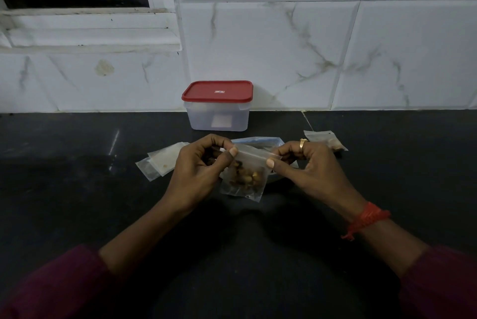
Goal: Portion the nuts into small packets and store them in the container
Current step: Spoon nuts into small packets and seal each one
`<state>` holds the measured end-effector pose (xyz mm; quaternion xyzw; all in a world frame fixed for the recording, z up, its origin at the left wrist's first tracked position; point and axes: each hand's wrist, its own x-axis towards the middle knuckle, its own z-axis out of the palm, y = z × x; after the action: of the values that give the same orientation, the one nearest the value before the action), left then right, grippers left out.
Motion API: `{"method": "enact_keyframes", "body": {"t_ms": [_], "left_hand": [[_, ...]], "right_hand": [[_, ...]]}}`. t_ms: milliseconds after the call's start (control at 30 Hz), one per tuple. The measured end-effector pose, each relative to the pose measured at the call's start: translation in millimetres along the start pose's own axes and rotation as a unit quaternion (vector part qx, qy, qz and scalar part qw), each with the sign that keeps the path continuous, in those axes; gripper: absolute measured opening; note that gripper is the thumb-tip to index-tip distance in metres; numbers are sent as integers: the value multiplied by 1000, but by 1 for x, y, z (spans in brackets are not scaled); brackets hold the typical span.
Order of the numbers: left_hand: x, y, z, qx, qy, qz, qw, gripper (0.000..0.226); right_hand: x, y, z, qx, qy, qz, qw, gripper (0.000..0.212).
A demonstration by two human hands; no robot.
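Note:
A small clear zip packet (245, 176) with several nuts in its lower half hangs above the dark counter. My left hand (198, 166) pinches its top left corner and my right hand (309, 166) pinches its top right corner. Dark nuts also show inside the curled fingers of my left hand. Behind them stands a translucent container (216, 118) with a red lid (217, 90), shut, against the wall. A larger clear bag (258, 141) lies flat behind my hands, mostly hidden.
Empty small packets (157, 164) lie stacked left of my left hand. One packet with a few nuts (326, 140) lies at the right. The black counter (77, 189) meets a white tiled wall (309, 47); a window frame sits top left.

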<state>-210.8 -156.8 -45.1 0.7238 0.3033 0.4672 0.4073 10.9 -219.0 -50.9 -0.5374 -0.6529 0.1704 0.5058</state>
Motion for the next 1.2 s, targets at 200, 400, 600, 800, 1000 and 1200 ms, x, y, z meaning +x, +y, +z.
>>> {"method": "enact_keyframes", "body": {"t_ms": [200,400,600,800,1000,1200], "left_hand": [[1,0,-1,-86,-45,-69,993,25],[2,-2,-3,-205,-34,-135,969,24],[4,-3,-2,-280,3,-172,944,26],[3,-1,1,-263,11,-144,954,52],[3,-4,0,-230,9,-151,961,55],[2,-7,0,-209,6,-146,967,59]], "right_hand": [[-3,-4,-7,-3,12,3,1000,28],[-6,-5,-5,14,18,18,1000,32],[-9,0,6,-20,-37,14,999,32],[4,6,-11,58,48,52,996,21],[20,39,-42,3,180,122,976,21],[22,71,-52,-143,154,165,964,25]]}}
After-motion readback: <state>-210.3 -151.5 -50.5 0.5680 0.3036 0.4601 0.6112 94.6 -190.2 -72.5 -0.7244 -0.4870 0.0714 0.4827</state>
